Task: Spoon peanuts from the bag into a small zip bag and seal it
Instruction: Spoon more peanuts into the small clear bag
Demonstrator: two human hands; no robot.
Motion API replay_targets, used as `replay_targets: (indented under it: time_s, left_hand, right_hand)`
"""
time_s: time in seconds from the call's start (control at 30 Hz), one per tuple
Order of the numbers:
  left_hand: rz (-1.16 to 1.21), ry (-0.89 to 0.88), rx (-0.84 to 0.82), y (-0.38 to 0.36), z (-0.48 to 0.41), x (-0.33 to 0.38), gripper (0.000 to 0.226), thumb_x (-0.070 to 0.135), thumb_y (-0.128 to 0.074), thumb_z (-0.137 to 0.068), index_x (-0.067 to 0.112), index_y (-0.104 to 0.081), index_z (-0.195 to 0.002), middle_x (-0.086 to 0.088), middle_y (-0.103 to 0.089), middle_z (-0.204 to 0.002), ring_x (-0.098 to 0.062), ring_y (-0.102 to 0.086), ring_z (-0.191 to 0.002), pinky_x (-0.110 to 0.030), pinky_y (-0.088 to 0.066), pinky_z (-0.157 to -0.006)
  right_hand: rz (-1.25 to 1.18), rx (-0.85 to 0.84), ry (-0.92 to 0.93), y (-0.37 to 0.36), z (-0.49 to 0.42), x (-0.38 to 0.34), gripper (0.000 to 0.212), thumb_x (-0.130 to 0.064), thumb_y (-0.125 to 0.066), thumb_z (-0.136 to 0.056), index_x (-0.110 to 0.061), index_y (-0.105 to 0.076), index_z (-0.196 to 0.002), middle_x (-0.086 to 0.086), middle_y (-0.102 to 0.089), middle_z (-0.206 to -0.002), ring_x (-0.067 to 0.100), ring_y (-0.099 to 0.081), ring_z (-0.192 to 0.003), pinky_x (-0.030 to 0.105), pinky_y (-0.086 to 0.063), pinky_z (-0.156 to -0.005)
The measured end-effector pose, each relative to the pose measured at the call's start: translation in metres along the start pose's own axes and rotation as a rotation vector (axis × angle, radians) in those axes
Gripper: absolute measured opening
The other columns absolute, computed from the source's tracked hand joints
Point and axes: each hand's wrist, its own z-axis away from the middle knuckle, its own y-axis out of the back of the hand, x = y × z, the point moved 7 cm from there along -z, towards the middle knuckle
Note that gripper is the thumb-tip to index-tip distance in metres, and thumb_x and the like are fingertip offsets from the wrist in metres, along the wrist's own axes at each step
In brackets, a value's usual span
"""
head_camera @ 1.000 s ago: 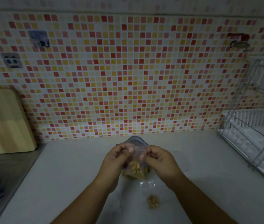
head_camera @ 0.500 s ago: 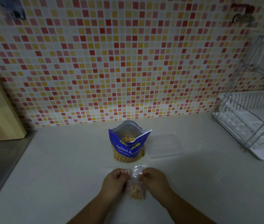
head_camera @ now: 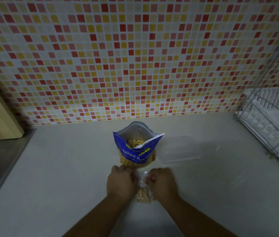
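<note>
Both hands nearer the peanut bag than before, fingers pinched on the small zip bag.

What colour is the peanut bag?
Blue, with white and yellow lettering, the peanut bag shows in the head view.

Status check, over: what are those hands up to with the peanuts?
Both hands pinching small zip bag top. Peanuts inside. Blue peanut bag open behind. Nothing obstructing.
</note>
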Motion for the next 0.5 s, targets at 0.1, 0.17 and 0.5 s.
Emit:
replay_targets:
  time_s: [0.1,0.17,0.5]
  left_hand:
    - [-0.119,-0.023,0.019,-0.0077,-0.0024,-0.0040,0.019,0.035,-0.060,-0.057,0.017,-0.064,-0.055,0.002,-0.061,-0.057,-0.025,-0.055,-0.060,-0.027,-0.044,-0.045]
    - [-0.154,-0.040,0.045,-0.0100,-0.0041,-0.0056,0.019,0.037,-0.062,-0.054,0.018,-0.064,-0.053,0.002,-0.060,-0.056,-0.023,-0.053,-0.057,-0.027,-0.042,-0.044]
    - [-0.138,0.006,0.016,-0.0103,-0.0023,-0.0059,0.040,0.048,-0.050,-0.072,0.025,-0.064,-0.102,0.004,-0.063,-0.105,-0.024,-0.050,-0.101,-0.031,-0.043,-0.076]
  right_hand:
    - [-0.002,0.040,0.001,-0.0029,0.0004,0.0025,0.015,-0.032,-0.072,-0.068,-0.020,-0.069,-0.075,-0.001,-0.069,-0.076,0.023,-0.058,-0.082,0.028,-0.043,-0.075]
    - [0.000,0.014,0.010,-0.0045,0.0007,0.0006,0.022,-0.036,-0.072,-0.070,-0.022,-0.068,-0.086,-0.003,-0.068,-0.089,0.020,-0.054,-0.093,0.028,-0.043,-0.081]
    - [0.057,0.040,0.022,-0.0110,-0.0004,0.0030,0.024,-0.042,-0.072,-0.050,-0.025,-0.059,-0.062,-0.007,-0.062,-0.059,0.018,-0.058,-0.060,0.023,-0.032,-0.066]
